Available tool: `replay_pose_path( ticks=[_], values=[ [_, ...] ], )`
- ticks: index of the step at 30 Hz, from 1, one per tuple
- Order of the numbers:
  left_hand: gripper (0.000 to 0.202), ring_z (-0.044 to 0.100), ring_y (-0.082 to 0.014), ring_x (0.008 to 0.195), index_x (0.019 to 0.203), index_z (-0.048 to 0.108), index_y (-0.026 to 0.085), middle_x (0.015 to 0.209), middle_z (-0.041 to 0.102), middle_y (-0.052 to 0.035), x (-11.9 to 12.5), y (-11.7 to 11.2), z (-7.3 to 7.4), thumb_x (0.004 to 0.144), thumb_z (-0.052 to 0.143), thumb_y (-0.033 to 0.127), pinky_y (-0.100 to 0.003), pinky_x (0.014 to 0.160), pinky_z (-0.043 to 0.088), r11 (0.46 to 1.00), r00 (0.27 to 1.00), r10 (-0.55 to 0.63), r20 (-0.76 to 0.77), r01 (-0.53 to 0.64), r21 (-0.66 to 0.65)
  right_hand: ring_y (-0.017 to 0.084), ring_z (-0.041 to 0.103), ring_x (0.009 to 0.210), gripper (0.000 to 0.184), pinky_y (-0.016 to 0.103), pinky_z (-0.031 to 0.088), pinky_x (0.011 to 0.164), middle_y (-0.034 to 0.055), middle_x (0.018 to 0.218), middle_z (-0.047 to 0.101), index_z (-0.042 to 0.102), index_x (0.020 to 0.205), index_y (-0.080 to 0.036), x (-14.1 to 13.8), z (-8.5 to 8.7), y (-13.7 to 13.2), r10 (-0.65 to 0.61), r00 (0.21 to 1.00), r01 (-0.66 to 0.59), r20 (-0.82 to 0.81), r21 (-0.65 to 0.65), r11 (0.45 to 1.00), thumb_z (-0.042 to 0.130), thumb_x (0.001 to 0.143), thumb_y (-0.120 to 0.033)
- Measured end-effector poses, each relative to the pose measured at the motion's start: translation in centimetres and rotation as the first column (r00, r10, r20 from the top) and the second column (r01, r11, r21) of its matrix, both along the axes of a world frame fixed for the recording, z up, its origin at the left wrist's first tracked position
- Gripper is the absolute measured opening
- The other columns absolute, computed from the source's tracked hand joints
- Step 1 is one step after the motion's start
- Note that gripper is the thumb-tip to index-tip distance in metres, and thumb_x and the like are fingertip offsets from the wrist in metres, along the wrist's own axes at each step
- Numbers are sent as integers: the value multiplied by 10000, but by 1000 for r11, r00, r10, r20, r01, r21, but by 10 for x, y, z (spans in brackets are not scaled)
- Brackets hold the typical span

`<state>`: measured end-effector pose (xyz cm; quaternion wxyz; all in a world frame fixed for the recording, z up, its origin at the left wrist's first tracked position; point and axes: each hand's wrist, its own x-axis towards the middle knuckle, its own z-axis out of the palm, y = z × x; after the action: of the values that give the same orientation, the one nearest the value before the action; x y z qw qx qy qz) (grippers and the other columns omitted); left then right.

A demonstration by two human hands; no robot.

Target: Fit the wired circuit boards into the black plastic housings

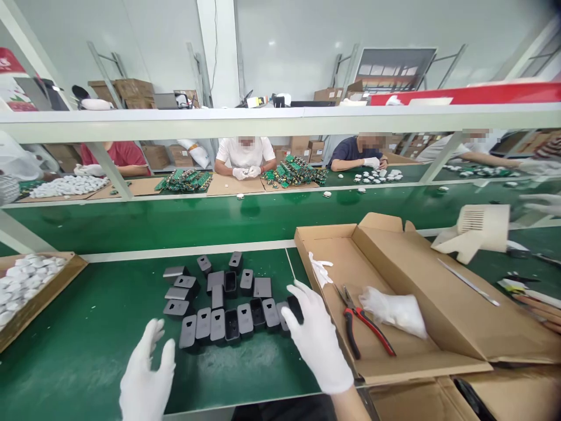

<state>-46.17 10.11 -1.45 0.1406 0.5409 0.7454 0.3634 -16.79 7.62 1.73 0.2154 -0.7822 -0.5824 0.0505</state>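
Note:
Several dark grey plastic housings (217, 325) are grouped on the green work surface, the front ones in a row. Some show an open black hollow, others a face with a small cut-out. My left hand (148, 374), in a white glove, is held left of the row with thumb and fingers apart and nothing in it. At the row's right end is my right hand (318, 336), also gloved, its thumb and fingers spread around a dark housing (295, 308). Whether it touches that housing I cannot tell, as the hand partly hides it.
An open cardboard box (372, 371) on the right holds red-handled pliers (368, 324), a white glove (321, 269) and a plastic bag (394, 310). White parts fill a tray (72, 275) at left. Beyond a green belt (197, 219), several people work at circuit boards (293, 171).

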Motion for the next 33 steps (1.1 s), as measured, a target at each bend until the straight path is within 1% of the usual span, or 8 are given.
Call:
replay_pose_path(
  ticks=[3,6,11,18,23,27,30,33],
  values=[
    [483,517,-210,1203,1330,493,279,1323,548,-20,24,31,46,885,386,432,-349,1062,391,926,875,-345,-339,376,27,147,480,1222,409,368,448,1049,3,1316,460,467,1284,-359,-7,38,44,229,969,-195,90,-286,938,335,901,-417],
    [522,407,-245,1299,1393,426,241,1402,472,-49,65,73,78,879,379,319,-422,1111,298,673,492,-696,-523,701,-237,152,538,1129,370,344,467,1006,83,1158,552,591,1145,-181,-16,55,94,355,931,-284,84,-445,849,535,820,-348],
    [673,383,-298,1320,1343,483,276,1377,495,-70,114,128,75,680,595,224,-532,1119,226,496,276,-828,-488,767,-407,33,567,983,503,244,502,962,50,971,595,561,1103,-75,-24,48,136,480,877,-349,26,-651,674,519,837,-500],
    [677,401,-363,1282,1314,510,230,1303,518,-155,113,130,61,664,647,362,-620,1092,144,531,326,-814,-480,753,-389,70,504,1136,530,306,451,1059,69,1176,522,501,1206,-102,-1,36,134,479,876,-364,56,-574,733,491,852,-496],
    [620,486,-329,1209,1346,482,265,1230,604,-92,104,127,63,765,544,475,-472,990,406,518,372,-843,-389,756,-400,76,492,1147,596,330,411,1088,75,1163,531,538,1146,-96,3,38,119,440,897,-369,35,-489,790,407,854,-599],
    [557,518,-183,1203,1429,363,221,1337,540,-59,87,132,79,906,293,399,-307,1045,386,579,452,-803,-389,748,-324,51,572,959,676,254,458,959,68,1053,596,598,1052,-120,7,42,113,437,898,-408,-50,-464,786,240,867,-663],
    [550,482,-244,1240,1390,430,235,1355,521,-71,74,131,88,857,379,359,-411,1068,347,611,456,-776,-436,714,-341,28,585,724,670,178,457,802,43,903,633,633,990,-156,14,49,117,448,887,-445,-114,-472,761,189,874,-644],
    [553,493,-315,1189,1273,554,271,1281,569,-86,72,126,86,724,567,335,-526,1015,341,579,377,-797,-473,702,-415,50,593,792,652,193,446,835,57,987,624,605,1069,-168,16,55,122,443,891,-441,-97,-411,797,180,876,-623]
  ],
)
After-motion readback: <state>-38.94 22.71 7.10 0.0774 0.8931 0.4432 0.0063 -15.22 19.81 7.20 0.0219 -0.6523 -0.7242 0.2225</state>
